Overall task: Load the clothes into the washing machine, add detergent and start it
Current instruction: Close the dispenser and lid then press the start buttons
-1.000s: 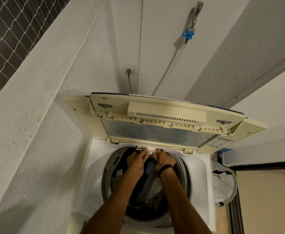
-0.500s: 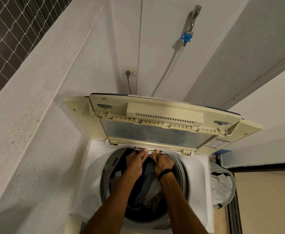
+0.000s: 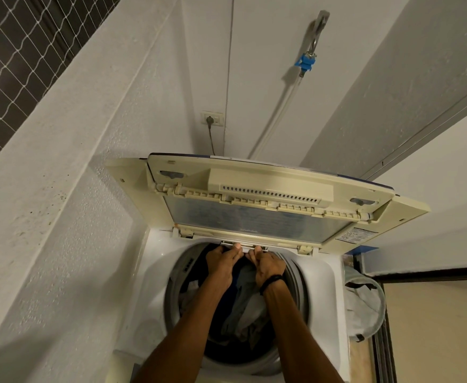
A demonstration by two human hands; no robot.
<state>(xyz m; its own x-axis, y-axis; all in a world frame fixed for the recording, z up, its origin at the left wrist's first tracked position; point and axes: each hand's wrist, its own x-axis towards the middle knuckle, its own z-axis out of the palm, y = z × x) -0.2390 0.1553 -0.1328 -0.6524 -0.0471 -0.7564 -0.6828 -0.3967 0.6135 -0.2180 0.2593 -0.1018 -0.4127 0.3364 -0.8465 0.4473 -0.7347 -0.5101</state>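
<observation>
A white top-loading washing machine [image 3: 323, 288] stands below me with its cream folding lid [image 3: 254, 217] raised at the back. Dark blue and grey clothes [image 3: 243, 308] lie in the drum. Both arms reach over the drum to its back rim. My left hand [image 3: 222, 262] and my right hand [image 3: 267, 265] sit side by side, thumbs on top of a small white drawer front [image 3: 247, 248] under the lid hinge, fingers curled beneath it. No detergent container is in view.
A grey mesh laundry basket [image 3: 365, 308] with cloth in it stands right of the machine. A wall socket [image 3: 212, 118] with a plugged cable and a tap with a blue hose connector [image 3: 305, 62] are on the wall behind. A white wall runs close on the left.
Both hands stay at the same spot on the back rim. The view has shifted slightly downward.
</observation>
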